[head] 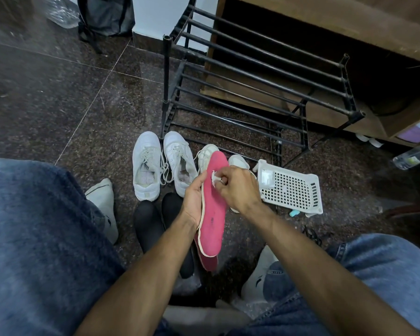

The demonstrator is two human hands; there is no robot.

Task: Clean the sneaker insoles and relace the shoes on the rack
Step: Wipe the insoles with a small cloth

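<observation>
My left hand grips a pink insole by its left edge, holding it upright over the floor. A second pink insole shows just behind its lower end. My right hand pinches a small white wipe against the upper part of the insole. A pair of white sneakers stands on the floor in front of the black metal shoe rack. Another white sneaker pair is mostly hidden behind the insole and my hands. Two black insoles lie on the floor near my left wrist.
A white plastic basket lies to the right of my hands. A wooden cabinet stands behind the rack. A plastic bottle lies at the far right and a dark backpack at the back left. My jeans-clad knees and socked feet flank the work area.
</observation>
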